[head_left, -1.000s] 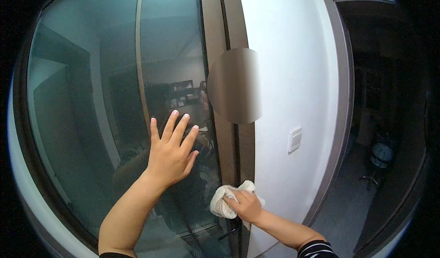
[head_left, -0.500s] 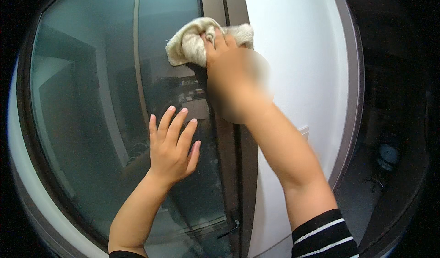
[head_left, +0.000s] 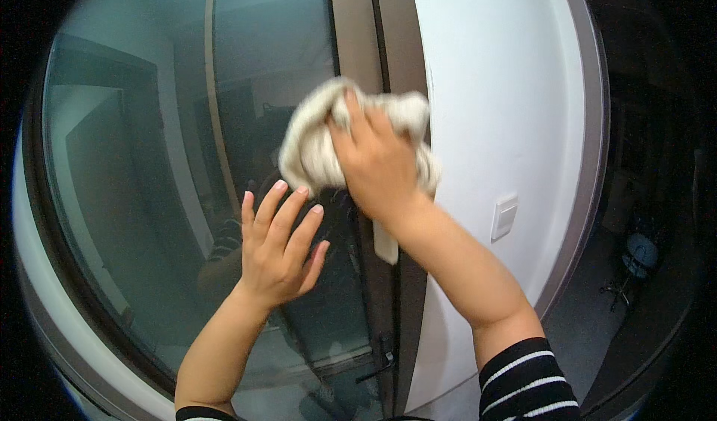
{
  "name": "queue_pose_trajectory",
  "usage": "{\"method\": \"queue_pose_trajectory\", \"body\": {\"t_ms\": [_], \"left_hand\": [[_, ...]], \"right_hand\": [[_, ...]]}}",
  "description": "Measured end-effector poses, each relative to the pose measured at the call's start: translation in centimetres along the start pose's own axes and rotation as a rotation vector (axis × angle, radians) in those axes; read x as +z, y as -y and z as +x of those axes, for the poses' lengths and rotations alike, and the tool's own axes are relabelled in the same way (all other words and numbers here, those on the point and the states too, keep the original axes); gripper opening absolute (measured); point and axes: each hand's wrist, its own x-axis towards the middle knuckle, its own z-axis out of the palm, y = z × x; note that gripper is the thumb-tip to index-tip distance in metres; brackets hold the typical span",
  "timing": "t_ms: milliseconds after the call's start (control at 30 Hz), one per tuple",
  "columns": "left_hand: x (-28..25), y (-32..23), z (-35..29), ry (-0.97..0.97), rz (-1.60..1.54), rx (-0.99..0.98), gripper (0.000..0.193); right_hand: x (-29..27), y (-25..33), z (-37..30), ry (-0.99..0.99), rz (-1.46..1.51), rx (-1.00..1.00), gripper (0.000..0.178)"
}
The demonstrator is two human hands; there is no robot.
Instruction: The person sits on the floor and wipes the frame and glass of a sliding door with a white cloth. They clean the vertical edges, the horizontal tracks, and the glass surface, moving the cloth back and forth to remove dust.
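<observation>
Across the brown frame [head_left: 403,40], from dark glass [head_left: 276,47] to open white wall [head_left: 485,85], the right hand [head_left: 377,163] clutches a cream cloth [head_left: 310,148], the left hand [head_left: 276,260] spread wide just below.

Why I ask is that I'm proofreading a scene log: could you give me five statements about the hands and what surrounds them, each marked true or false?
1. The right hand has a cream cloth in its grasp. True.
2. The left hand is clutching the cloth too. False: its fingers are spread and it holds nothing.
3. The light switch is on the white wall. True.
4. The right sleeve is plain white. False: it is black with white stripes.
5. The dark doorway lies to the right of the white wall. True.
</observation>
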Motion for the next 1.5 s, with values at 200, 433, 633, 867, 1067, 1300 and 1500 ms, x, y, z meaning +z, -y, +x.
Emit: {"method": "queue_pose_trajectory", "body": {"t_ms": [200, 433, 633, 867, 1067, 1300, 1500], "left_hand": [[1.7, -1.3, -0.7, -0.062, -0.045, -0.020, 0.049], [0.4, -0.2, -2.1, -0.054, -0.006, 0.022, 0.047], [-2.1, -0.9, -2.0, -0.115, -0.005, 0.016, 0.046], [-5.3, -1.9, -5.6, -0.082, -0.062, 0.026, 0.045], [-3.3, 0.0, -1.9, 0.008, -0.238, -0.014, 0.047], [-2.6, -2.8, -2.2, 0.117, -0.614, -0.101, 0.055], [1.2, -6.5, -2.0, 0.296, -1.015, -0.297, 0.114]], "right_hand": [[0.5, 0.0, 0.7, -0.008, 0.052, 0.080, 0.024], [-2.8, 3.0, -8.2, 0.084, 0.026, 0.053, 0.023], [1.1, -3.8, 5.2, -0.074, -0.255, 0.034, 0.026], [-1.5, 2.4, 3.0, 0.149, -0.178, 0.342, 0.028], [-4.0, 5.3, -12.1, 0.381, -0.184, 0.357, 0.019], [-13.3, 8.2, -19.0, 1.311, 0.611, 0.425, 0.040], [-10.5, 5.3, -9.1, 0.483, 0.997, 0.714, 0.050]]}}
